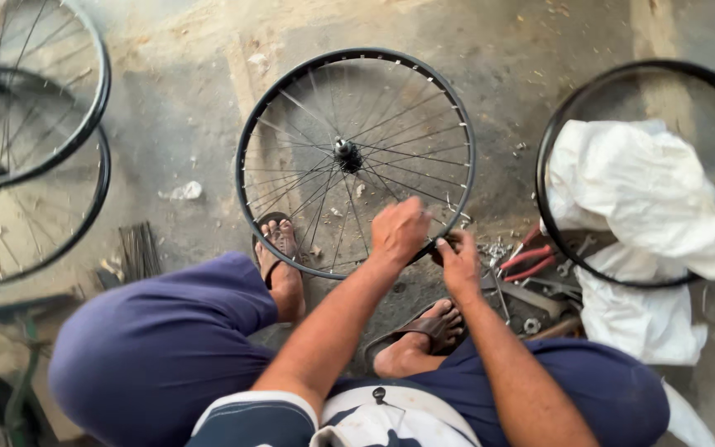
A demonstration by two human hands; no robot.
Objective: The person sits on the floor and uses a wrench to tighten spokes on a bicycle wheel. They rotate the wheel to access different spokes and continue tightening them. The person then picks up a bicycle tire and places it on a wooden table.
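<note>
A black bicycle wheel rim (246, 149) with thin metal spokes and a central hub (345, 151) lies flat on the concrete floor in front of me. My left hand (399, 229) is closed over the spokes near the rim's near edge. Right beside it, my right hand (459, 263) pinches something small and dark at the rim's lower right edge; what it is I cannot make out. My sandalled feet (283, 248) rest at the rim's near side, one partly under the spokes.
Two more spoked wheels (84, 108) lie stacked at the far left. A bare black rim (556, 141) with white sacking (639, 190) over it sits at right. Red-handled pliers (527, 261), loose tools and small metal parts lie between. A bundle of spokes (138, 251) lies left of my knee.
</note>
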